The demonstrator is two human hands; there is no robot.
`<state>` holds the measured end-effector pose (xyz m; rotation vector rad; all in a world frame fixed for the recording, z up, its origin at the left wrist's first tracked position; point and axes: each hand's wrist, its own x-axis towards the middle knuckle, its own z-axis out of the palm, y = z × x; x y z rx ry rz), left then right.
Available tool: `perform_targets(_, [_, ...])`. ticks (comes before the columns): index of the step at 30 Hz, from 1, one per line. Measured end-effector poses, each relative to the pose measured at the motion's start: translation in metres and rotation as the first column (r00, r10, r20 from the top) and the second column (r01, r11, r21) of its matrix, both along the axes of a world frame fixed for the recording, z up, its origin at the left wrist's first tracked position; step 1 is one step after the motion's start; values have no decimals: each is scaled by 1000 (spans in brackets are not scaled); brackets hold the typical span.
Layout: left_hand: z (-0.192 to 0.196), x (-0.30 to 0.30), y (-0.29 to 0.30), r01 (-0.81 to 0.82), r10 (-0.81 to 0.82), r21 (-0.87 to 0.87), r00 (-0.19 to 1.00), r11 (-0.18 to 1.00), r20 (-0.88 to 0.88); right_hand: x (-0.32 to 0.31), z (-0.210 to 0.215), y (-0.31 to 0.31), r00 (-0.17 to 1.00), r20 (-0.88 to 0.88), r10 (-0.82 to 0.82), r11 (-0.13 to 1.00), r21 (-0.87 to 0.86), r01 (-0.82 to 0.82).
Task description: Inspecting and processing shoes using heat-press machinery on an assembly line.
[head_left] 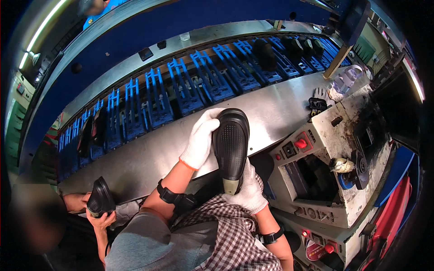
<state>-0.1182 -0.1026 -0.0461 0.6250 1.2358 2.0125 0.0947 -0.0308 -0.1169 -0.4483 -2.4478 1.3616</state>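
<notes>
From the head view, I see the left hand (200, 143) reaching inward, gloved fingers curled round the far left edge of a black shoe (232, 142); the right hand (247, 192), forearm slanting inward, grips its near end. The shoe is before the metal counter (282, 106).

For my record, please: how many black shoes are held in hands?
2: one shoe between the person's left hand and right hand, a second shoe in co-worker's hands, at left.
</notes>
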Motion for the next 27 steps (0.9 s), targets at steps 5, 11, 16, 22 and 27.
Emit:
perform_targets(5, [-8,-10,2,87,-91,76,994,993,63,1,-2,4,997,72,10,996,-92,-4])
perform_targets(11, [-22,-12,7,69,-74,75,996,995,58,1,-17,3,1000,12,12,990,-141,-10])
perform_targets(16, [-26,-11,5,36,-39,50,998,998,55,2,-22,3,1000,-8,25,986,-167,-26])
perform_targets(22, [-34,-4,14,-137,96,-202,975,970,-198,6,-39,-5,999,-32,-14,960,-278,4])
perform_targets(27, [-61,5,25,-259,153,-314,933,913,-325,23,-59,-16,998,51,-47,683,-727,69])
